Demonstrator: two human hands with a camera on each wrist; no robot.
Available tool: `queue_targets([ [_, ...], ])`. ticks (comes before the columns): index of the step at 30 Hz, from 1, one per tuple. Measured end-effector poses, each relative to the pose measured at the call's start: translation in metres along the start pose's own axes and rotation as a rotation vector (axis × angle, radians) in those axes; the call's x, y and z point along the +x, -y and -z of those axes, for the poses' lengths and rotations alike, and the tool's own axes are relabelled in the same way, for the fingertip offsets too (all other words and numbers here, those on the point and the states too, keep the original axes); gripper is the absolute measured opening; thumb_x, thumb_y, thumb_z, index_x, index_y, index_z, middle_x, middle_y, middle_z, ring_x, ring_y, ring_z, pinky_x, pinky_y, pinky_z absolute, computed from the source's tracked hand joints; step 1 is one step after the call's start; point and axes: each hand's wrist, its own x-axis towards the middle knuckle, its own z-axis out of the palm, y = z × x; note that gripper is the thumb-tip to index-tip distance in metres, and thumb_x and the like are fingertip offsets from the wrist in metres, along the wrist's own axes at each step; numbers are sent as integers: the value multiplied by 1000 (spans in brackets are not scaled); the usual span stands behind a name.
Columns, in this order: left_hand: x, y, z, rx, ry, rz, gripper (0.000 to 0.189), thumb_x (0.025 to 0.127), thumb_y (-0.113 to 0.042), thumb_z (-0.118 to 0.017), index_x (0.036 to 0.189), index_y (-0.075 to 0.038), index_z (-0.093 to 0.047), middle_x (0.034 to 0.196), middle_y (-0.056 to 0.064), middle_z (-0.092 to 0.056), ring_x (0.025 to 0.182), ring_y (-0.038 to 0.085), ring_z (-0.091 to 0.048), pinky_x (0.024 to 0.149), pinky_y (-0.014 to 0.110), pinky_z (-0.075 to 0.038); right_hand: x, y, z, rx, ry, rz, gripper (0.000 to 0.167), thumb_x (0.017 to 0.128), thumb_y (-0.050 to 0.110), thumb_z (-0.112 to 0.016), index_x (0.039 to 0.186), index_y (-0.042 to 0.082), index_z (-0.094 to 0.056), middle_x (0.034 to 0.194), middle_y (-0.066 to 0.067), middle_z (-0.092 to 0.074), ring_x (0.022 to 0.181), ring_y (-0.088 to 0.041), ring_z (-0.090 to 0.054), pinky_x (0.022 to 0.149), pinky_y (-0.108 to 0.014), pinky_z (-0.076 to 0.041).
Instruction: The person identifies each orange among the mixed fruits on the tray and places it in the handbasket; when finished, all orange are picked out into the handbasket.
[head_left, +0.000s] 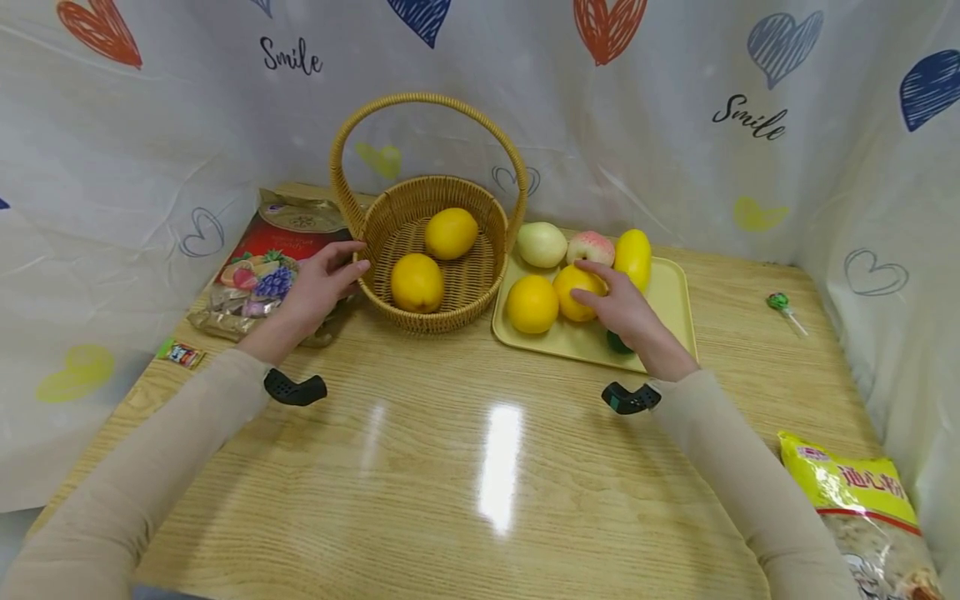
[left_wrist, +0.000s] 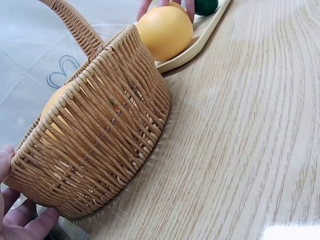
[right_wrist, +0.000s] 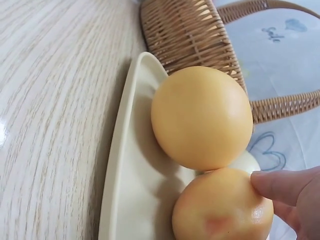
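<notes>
My left hand (head_left: 318, 287) grips the left side of a wicker basket (head_left: 429, 321) with a tall handle, thumb and fingertips at its rim. Two yellow-orange fruits lie in the basket, a rounder one (head_left: 417, 283) and a more oval one (head_left: 452, 233). To its right, my right hand (head_left: 626, 308) holds a round orange (head_left: 576, 292) between thumb and fingers, low over a pale yellow tray (head_left: 671, 292). Another orange (right_wrist: 202, 117) sits beside it, nearer the basket. Also in the tray are a pale green fruit (head_left: 542, 244), a pink peach (head_left: 591, 247), a long yellow fruit (head_left: 633, 258) and something dark green (head_left: 618, 342), partly hidden.
A red and gold candy bag (head_left: 277, 267) lies left of the basket, with a small wrapped candy (head_left: 183, 354) near it. A lollipop (head_left: 780, 304) lies at the far right, a yellow pasta bag (head_left: 862, 500) at the front right. A printed curtain (head_left: 637, 108) hangs behind the table.
</notes>
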Motion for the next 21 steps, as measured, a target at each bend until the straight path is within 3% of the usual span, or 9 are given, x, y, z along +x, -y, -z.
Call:
queue_targets([
  [8,2,1,0,13,0,-2,57,99,-37,-56,147,-11,-41,149,10,-41,128,26,-47,104,48,-43,1,-1,-1,-29,-4,-11,60,99,25,-60,153,16,-34,156,-14,-29,131,-30,-31,112,-48,-25],
  [21,1,0,0,15,5,-1,55,99,-36,-56,146,-12,-42,147,11,-42,127,27,-47,105,48,-42,0,1,-1,-61,74,-12,65,101,25,-57,157,20,-24,155,-19,-26,130,-35,-32,113,-49,-22],
])
